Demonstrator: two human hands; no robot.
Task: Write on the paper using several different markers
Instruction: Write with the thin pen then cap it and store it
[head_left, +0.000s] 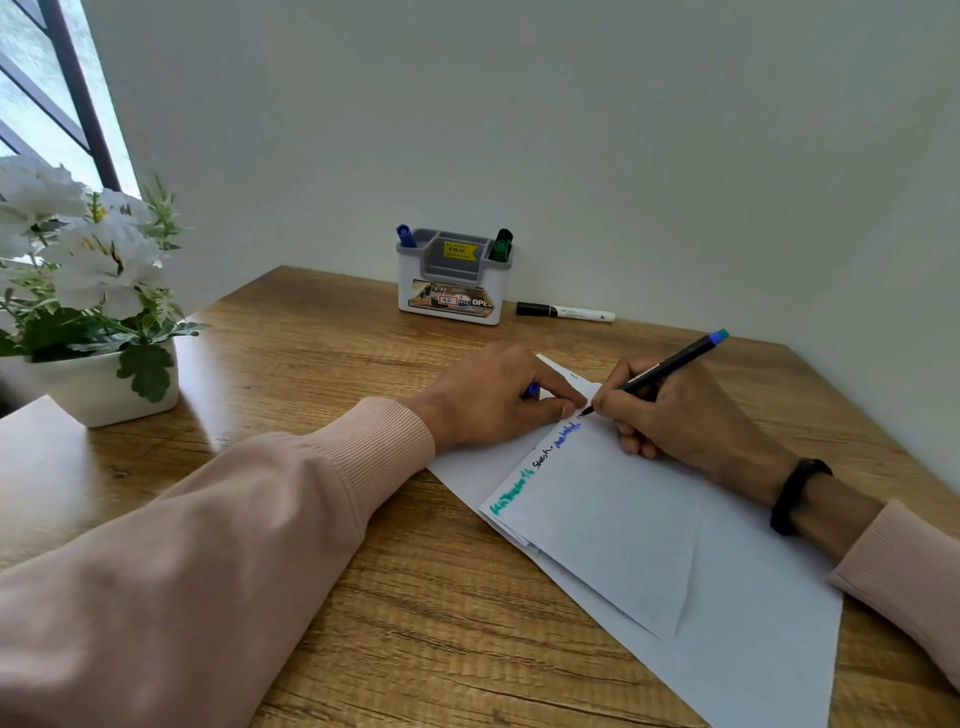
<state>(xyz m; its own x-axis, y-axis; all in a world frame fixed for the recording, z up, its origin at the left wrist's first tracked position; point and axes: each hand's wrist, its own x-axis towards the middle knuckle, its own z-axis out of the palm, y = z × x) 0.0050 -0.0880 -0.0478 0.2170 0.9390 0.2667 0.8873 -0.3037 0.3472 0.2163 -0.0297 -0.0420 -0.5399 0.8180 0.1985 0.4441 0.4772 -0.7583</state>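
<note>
Right hand (670, 415) is pinching a thin black pen (655, 375) between thumb and fingers, and the tip is touching the white paper (623, 519) at the end of a line of writing. That line is running along the paper's left edge in three colours: teal nearest the person, then black, then blue closest to the pen tip. The pen's blue end is pointing up and away from the paper. A black band (797, 493) is sitting on the right wrist, just over the paper's right side.

Left hand (498, 400) is resting on the paper's far left corner, fingers curled, with a small blue piece (531, 389) showing between thumb and finger; what it is cannot be told. A pink sleeve (234, 530) is covering the left forearm.

Beyond the paper, against the wall, a white and grey holder (451, 280) is standing on the wooden table (311, 364), with a blue marker (405, 236) in its left slot and a green marker (502, 244) in its right. Just right of the holder, a white marker with a black cap (565, 312) is lying flat. Well to the left of the paper, a white pot of white flowers (98, 291) is standing.
</note>
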